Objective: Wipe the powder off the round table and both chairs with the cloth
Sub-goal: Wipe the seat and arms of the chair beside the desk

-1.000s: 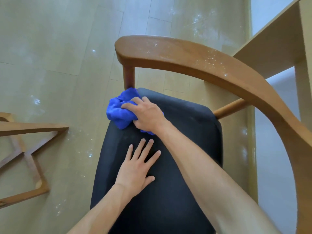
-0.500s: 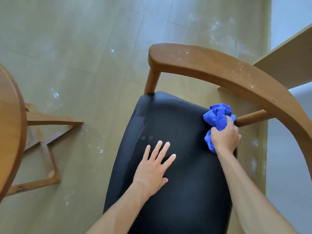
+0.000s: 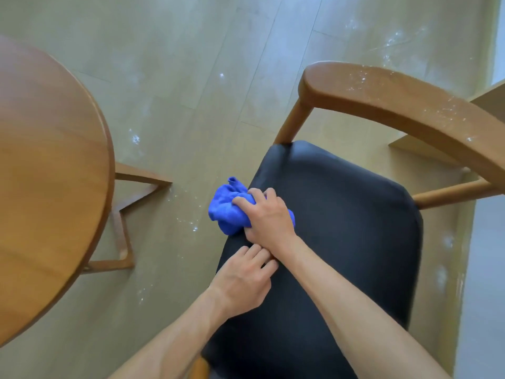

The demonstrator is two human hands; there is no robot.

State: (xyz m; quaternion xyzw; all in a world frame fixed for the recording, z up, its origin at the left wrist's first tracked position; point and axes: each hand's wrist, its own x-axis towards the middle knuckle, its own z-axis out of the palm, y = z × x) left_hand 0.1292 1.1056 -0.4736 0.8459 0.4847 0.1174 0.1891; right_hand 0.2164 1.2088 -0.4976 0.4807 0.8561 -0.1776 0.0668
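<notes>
A wooden chair with a black seat (image 3: 341, 214) fills the lower right. Its curved wooden backrest (image 3: 396, 105) carries white powder specks. My right hand (image 3: 267, 214) grips a bunched blue cloth (image 3: 226, 209) at the seat's left edge. My left hand (image 3: 243, 280) rests on the seat just below the right wrist, fingers slightly bent, holding nothing. The round wooden table (image 3: 46, 173) shows at the left, its top looking free of powder.
White powder flecks (image 3: 188, 222) lie scattered on the pale floor between table and chair and behind the backrest. The table's wooden base (image 3: 128, 212) juts toward the chair. A light wooden piece of furniture (image 3: 486, 97) stands at the right edge.
My right hand swept the cloth from the seat's right rear side across to its left edge. My left hand slid left on the seat. The view shifted left, bringing more of the table in.
</notes>
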